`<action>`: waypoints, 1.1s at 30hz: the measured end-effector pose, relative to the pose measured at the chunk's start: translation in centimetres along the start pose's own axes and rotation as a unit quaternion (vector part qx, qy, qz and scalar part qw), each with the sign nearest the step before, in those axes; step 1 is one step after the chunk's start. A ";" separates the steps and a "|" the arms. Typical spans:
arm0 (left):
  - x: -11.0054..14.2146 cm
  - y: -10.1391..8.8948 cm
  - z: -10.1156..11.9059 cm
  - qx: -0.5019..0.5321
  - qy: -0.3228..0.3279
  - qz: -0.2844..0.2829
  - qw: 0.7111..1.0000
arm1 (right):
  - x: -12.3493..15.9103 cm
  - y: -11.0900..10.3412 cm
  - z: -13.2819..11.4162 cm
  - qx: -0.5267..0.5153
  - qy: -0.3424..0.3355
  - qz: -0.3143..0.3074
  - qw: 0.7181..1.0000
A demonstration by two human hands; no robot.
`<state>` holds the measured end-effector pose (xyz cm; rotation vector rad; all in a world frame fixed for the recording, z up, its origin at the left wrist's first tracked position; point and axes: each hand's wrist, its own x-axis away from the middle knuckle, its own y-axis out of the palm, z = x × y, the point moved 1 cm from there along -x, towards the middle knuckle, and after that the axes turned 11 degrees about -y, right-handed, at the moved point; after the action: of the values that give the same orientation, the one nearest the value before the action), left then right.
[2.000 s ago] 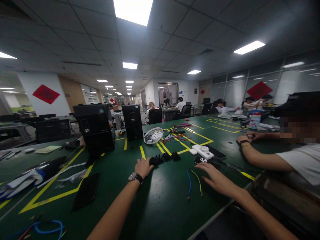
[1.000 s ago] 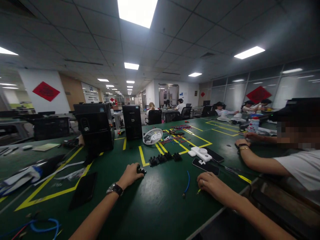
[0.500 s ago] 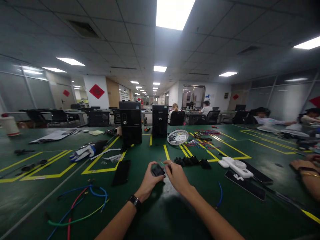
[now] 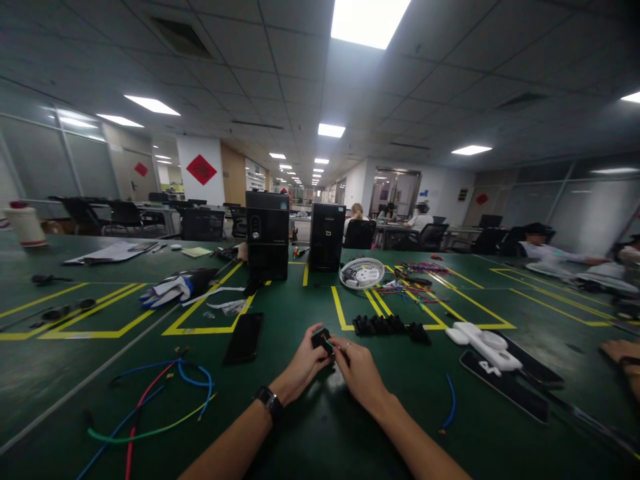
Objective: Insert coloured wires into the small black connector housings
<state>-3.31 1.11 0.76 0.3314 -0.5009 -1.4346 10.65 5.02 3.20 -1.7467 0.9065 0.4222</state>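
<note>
My left hand (image 4: 304, 363), with a dark watch on its wrist, grips a small black block (image 4: 321, 337) above the middle of the table. It looks like the blocks lying farther back, though its exact kind does not show. My right hand (image 4: 361, 371) pinches a short green wire (image 4: 329, 342) at the block's near face. Whether the wire's end sits inside the block cannot be made out. Just beyond my right hand lies a row of similar black blocks (image 4: 381, 325). Blue, red and green wires (image 4: 183, 380) lie loose left of my left hand.
A black phone (image 4: 244, 338) lies left of my hands. Rightward are a blue wire (image 4: 453, 403) and a white device (image 4: 483, 347) by dark slabs. Behind stand two black computer cases (image 4: 268, 237) and a white basket (image 4: 361, 274). Another person's hand (image 4: 623, 357) rests at the right edge.
The black block has turned in my left hand, so a different face shows. My right fingers have moved in close to it with the green wire. The camera view has shifted slightly.
</note>
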 end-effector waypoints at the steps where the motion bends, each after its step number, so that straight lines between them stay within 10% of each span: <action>1: 0.0 0.0 0.0 -0.001 0.000 0.002 1.000 | 0.0 0.0 0.0 0.001 0.002 0.002 1.000; 13: 0.3 0.5 0.6 0.015 -0.016 0.032 0.999 | 0.0 -0.1 -0.8 0.010 0.015 -0.025 1.000; 33: 1.2 0.5 1.6 -0.232 0.156 0.174 0.944 | 0.2 0.2 -2.8 0.032 -0.020 -0.054 0.998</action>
<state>-3.65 0.12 2.57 0.0790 0.0450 -1.0850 10.21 2.34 3.98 -1.7143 0.7854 0.3531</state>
